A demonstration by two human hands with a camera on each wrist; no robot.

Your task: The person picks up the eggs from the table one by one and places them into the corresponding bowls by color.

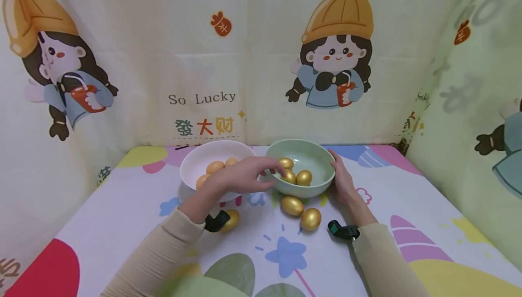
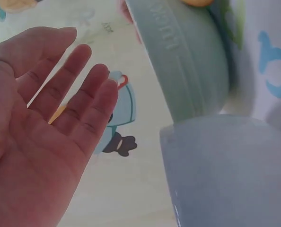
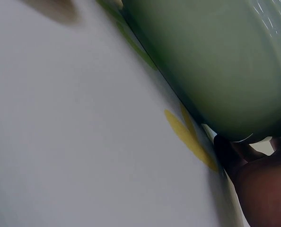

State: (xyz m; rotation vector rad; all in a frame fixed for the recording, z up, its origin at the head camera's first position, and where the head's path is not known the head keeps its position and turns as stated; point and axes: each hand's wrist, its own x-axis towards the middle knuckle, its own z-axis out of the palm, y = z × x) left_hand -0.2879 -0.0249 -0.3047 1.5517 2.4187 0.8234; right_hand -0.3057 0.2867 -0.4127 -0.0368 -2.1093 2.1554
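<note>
My left hand hovers at the left rim of the green bowl, its fingers loosely bent. In the left wrist view that hand holds nothing. Three gold eggs lie inside the green bowl. With my right hand I grip the bowl's right side, the thumb at the rim; in the right wrist view fingers touch its lower side. Left of it stands a white bowl holding several brown eggs, partly hidden by my left forearm.
Two gold eggs lie on the patterned tablecloth in front of the green bowl. Another gold egg sits partly behind the black strap on my left wrist. A printed cloth hangs behind the table.
</note>
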